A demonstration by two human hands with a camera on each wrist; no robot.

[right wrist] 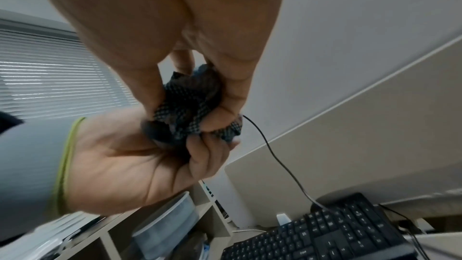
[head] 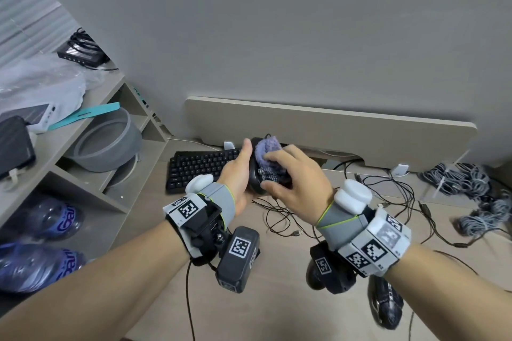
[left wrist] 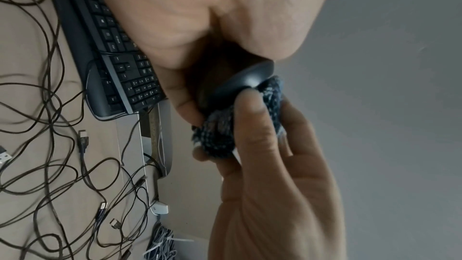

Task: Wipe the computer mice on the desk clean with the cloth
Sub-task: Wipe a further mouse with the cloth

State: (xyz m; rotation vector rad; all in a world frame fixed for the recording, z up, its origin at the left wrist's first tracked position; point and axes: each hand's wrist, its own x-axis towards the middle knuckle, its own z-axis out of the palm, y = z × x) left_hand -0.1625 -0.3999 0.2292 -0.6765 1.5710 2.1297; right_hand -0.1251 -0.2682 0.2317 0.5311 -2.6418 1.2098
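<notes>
Above the desk point(head: 249, 299), left of centre, the left hand point(head: 238, 171) cupped a black wired mouse point(head: 256, 174) from below and behind, fingers curled round its body so that it hung clear of the black keyboard point(head: 199, 169). Against the mouse's upper face sat a bunched cloth point(head: 267, 152), fluffy lilac on one side and dark checked on the other. To the right of it, the right hand point(head: 293, 177) pinched that cloth between thumb and curled fingers, pressing it onto the shell. Farther right, loose dark cables point(head: 388, 202) sprawled over the desk, and a second dark mouse point(head: 386, 304) lay near the front edge, below the right wrist.

Risk lay mostly in the thin mouse cord point(right wrist: 275, 157), which trailed down toward the keyboard: a hard rub or a twist of the left wrist could tug it taut and jerk the mouse from that grip. The wadded cloth might also skip over the sides and the underside.
</notes>
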